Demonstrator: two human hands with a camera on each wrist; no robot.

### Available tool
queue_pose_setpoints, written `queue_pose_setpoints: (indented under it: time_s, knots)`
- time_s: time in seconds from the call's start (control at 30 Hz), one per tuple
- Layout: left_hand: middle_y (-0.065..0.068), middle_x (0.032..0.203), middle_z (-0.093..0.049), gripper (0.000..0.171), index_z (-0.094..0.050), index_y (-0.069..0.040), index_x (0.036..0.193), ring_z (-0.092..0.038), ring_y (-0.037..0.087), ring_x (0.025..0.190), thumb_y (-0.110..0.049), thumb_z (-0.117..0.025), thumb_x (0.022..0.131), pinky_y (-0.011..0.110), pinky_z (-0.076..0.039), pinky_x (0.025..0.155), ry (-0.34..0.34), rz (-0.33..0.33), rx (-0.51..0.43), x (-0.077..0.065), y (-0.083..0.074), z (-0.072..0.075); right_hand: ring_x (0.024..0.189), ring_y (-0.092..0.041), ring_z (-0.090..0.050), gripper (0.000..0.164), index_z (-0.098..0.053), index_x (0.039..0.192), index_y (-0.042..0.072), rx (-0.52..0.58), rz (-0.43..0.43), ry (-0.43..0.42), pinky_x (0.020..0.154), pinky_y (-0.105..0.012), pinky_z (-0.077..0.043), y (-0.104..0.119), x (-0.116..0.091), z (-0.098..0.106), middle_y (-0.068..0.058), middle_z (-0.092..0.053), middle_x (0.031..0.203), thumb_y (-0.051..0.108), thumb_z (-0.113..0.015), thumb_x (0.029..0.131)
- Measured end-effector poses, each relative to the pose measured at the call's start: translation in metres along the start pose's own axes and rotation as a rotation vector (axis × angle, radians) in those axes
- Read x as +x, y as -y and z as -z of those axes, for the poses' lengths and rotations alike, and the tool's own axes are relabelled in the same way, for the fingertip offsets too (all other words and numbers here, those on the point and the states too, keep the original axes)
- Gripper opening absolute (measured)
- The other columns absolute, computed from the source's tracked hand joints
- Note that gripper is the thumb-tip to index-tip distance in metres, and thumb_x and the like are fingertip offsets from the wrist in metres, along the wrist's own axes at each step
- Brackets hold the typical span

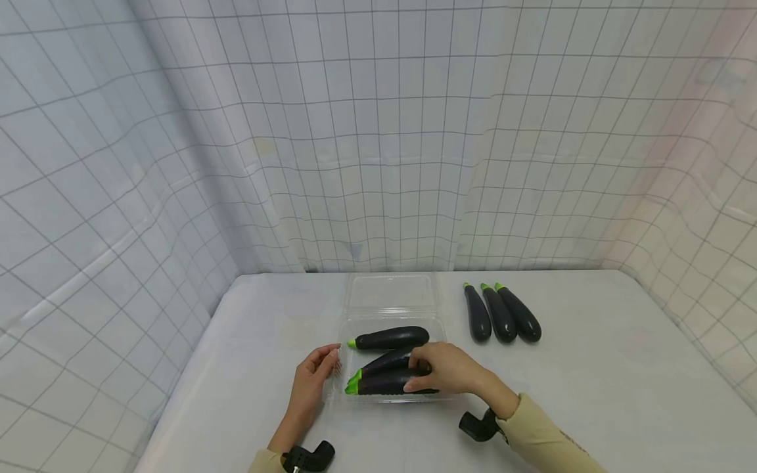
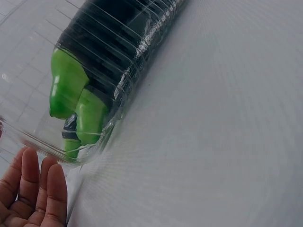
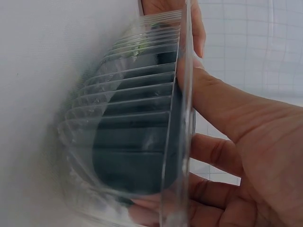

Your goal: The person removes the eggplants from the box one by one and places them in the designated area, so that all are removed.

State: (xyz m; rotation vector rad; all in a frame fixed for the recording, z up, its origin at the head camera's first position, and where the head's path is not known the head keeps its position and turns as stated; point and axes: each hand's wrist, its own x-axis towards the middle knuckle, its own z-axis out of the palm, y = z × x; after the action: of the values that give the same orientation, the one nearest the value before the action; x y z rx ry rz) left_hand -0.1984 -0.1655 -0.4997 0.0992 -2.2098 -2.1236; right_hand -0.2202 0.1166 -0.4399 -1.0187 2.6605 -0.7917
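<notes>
A clear plastic clamshell box (image 1: pixel 350 362) stands on the table with its lid (image 1: pixel 390 292) folded open at the back. Inside lie three dark eggplants with green stem ends pointing left: a back one (image 1: pixel 391 338), a middle one (image 1: pixel 384 362) and a front one (image 1: pixel 381 383). My left hand (image 1: pixel 312 376) pinches the box's left rim; in the left wrist view several fingers (image 2: pixel 57 189) rest below that rim. My right hand (image 1: pixel 452 369) reaches into the box and grips the front eggplant, thumb on its near side. Fingertips are partly hidden by the eggplants.
Three more eggplants lie side by side on the table at the back right: a left one (image 1: pixel 478 314), a middle one (image 1: pixel 500 315) and a right one (image 1: pixel 520 314). The white table (image 1: pixel 248 368) is enclosed by a grid-patterned curtain (image 1: pixel 378 144) at the back and sides.
</notes>
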Motion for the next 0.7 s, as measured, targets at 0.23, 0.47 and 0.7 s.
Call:
queue_pose_setpoints:
  time_s: [0.23,0.47,0.7]
  knots:
    - [0.023,0.108,-0.059,0.035,-0.057,0.008,0.12,-0.052,0.011,0.088,-0.018,-0.057,0.097,0.024,-0.044,0.079,0.005,-0.003,0.027,-0.01,-0.02,-0.004,0.076,-0.01,-0.055,0.037,-0.067,0.097,0.014,-0.004,-0.014,-0.002,0.068,-0.032,-0.045,0.001,-0.001,0.0,0.006,-0.063,0.086,0.046,-0.073,0.079]
    - [0.02,0.108,-0.06,0.035,-0.058,0.005,0.121,-0.052,0.01,0.088,-0.02,-0.058,0.097,0.024,-0.044,0.078,-0.002,0.007,0.021,0.0,0.0,0.0,0.071,-0.006,-0.052,0.038,-0.067,0.097,0.013,-0.005,-0.035,-0.005,0.065,-0.031,-0.044,0.0,-0.002,-0.002,0.008,-0.063,0.083,0.047,-0.072,0.08]
    - [0.016,0.104,-0.061,0.038,-0.06,0.001,0.12,-0.053,0.011,0.088,-0.028,-0.059,0.095,0.023,-0.044,0.077,-0.026,-0.028,0.038,0.006,0.016,0.0,0.067,-0.004,-0.05,0.039,-0.067,0.099,0.012,-0.006,-0.029,-0.017,0.063,-0.029,-0.043,-0.002,-0.001,-0.003,0.012,-0.061,0.08,0.047,-0.07,0.082]
